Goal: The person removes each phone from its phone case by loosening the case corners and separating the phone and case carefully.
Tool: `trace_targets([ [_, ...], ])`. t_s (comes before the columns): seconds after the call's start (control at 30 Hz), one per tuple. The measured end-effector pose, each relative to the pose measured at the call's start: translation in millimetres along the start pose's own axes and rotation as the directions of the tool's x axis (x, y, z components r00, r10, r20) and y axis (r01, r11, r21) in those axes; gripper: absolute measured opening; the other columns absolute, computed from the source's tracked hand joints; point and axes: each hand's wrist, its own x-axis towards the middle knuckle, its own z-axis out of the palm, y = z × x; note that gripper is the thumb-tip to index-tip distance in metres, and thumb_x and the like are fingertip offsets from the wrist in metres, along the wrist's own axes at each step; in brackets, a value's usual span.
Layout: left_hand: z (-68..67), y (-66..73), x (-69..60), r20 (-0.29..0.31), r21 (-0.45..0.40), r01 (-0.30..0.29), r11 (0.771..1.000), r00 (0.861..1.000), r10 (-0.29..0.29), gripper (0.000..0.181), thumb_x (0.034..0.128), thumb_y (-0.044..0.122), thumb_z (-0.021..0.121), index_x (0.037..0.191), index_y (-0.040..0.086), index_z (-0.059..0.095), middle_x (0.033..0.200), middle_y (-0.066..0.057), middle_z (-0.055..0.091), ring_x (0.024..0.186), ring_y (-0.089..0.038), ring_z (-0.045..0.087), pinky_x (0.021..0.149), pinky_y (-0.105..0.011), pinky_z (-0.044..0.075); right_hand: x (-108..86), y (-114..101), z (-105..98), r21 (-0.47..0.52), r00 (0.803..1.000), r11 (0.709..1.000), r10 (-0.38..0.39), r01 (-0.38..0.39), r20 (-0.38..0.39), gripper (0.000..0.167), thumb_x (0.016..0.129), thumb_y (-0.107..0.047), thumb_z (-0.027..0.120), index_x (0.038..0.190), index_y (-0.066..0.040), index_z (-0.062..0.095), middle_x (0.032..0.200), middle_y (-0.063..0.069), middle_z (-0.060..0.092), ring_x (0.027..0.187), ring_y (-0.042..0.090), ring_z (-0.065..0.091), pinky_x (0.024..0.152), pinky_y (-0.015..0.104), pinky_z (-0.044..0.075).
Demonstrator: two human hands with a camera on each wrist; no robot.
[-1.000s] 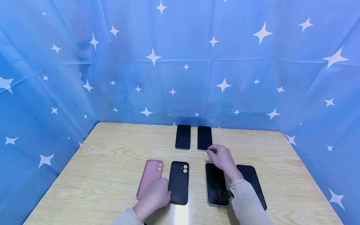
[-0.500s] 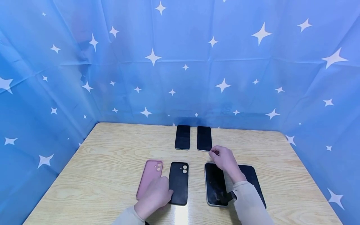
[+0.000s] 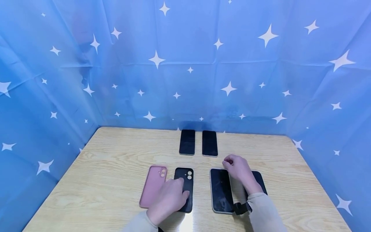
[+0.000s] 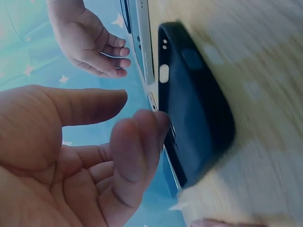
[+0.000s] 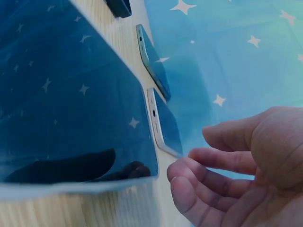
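My left hand (image 3: 171, 197) hovers over the black phone case (image 3: 189, 186), partly covering it. In the left wrist view the thumb is apart from the loosely bent fingers (image 4: 125, 151); their tips reach the edge of the case (image 4: 194, 111), and contact cannot be told. A pink phone case (image 3: 151, 187) lies left of it, partly behind the hand. My right hand (image 3: 240, 168), fingers loosely curled around nothing, is above the table between a light-edged phone (image 3: 221, 190) and another dark-screened phone (image 3: 259, 178), which the forearm partly hides.
Two dark-screened phones (image 3: 187, 142) (image 3: 210, 143) lie side by side near the back edge of the wooden table (image 3: 110, 167). A blue star-patterned curtain (image 3: 188, 80) encloses the back and both sides.
My left hand has shifted right, from beside the black case to over it. My right hand has drawn back to the right, away from the far right phone.
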Motion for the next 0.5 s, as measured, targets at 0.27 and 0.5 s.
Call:
trace_targets([
  [0.27, 6.1, 14.4, 4.1, 0.005, -0.027, -0.078, 0.997, 0.997, 0.079, 0.023, 0.0873, 0.016, 0.076, 0.075, 0.011, 0.057, 0.064, -0.001, 0.058, 0.058, -0.017, 0.061, 0.047, -0.031, 0.047, -7.8, 8.6, -5.0, -0.016, 1.0, 1.0, 0.022, -0.022, 0.017, 0.019, 0.102, -0.016, 0.062, 0.11, -0.003, 0.072, 0.098, 0.01, 0.072, 0.085, 0.023, 0.065, 0.067, 0.04, 0.055],
  [0.5, 17.4, 26.2, 7.8, 0.019, -0.017, -0.099, 0.995, 0.995, 0.1, 0.022, 0.0843, 0.014, 0.075, 0.072, 0.01, 0.056, 0.062, -0.001, 0.056, 0.057, -0.018, 0.059, 0.048, -0.033, 0.048, -11.9, 15.0, -8.8, -0.028, 1.0, 0.999, 0.017, -0.016, 0.01, 0.016, 0.102, -0.016, 0.063, 0.106, -0.004, 0.073, 0.092, 0.006, 0.072, 0.084, 0.022, 0.065, 0.065, 0.038, 0.054],
])
